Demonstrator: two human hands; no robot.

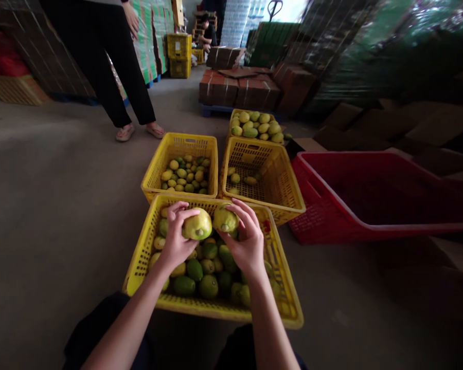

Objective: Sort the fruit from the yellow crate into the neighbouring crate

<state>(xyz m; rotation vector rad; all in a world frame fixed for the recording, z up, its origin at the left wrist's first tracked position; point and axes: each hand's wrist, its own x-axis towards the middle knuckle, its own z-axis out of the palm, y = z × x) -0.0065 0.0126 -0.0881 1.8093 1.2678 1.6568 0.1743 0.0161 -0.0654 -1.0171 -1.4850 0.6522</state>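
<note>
- Being held side by side above the near yellow crate (pixel 141 262) were two fruits: a bright lemon (pixel 197 224) and a duller lemon (pixel 226 219).
- Left hand (pixel 176 234): the bright lemon was grasped between thumb and fingers, its nippled end left exposed.
- Right hand (pixel 249 241): the duller lemon was clasped, fingers laid over the top and thumb set below.
- Done, as judged: two lemons had been raised clear of the stock; the far left crate (pixel 200 149) was partly filled with small lemons (pixel 181 173), and only a few loose lemons (pixel 250 180) were contained in the far right crate (pixel 278 174).
- Left, as judged: a broad layer of green and yellow lemons (pixel 208 286) remained to be handled in the near crate, so the work was reckoned far from complete.
- Edges: the near crate was bounded by raised walls on all sides; the two far crates were placed close beyond its back rim, whether in contact could not be told.
- Room: on the right, movement was limited by a red plastic bin (pixel 312 221) just beside the far right crate; on the left, open floor (pixel 54 205) was offered, a standing person (pixel 100 61) being placed well beyond.
</note>
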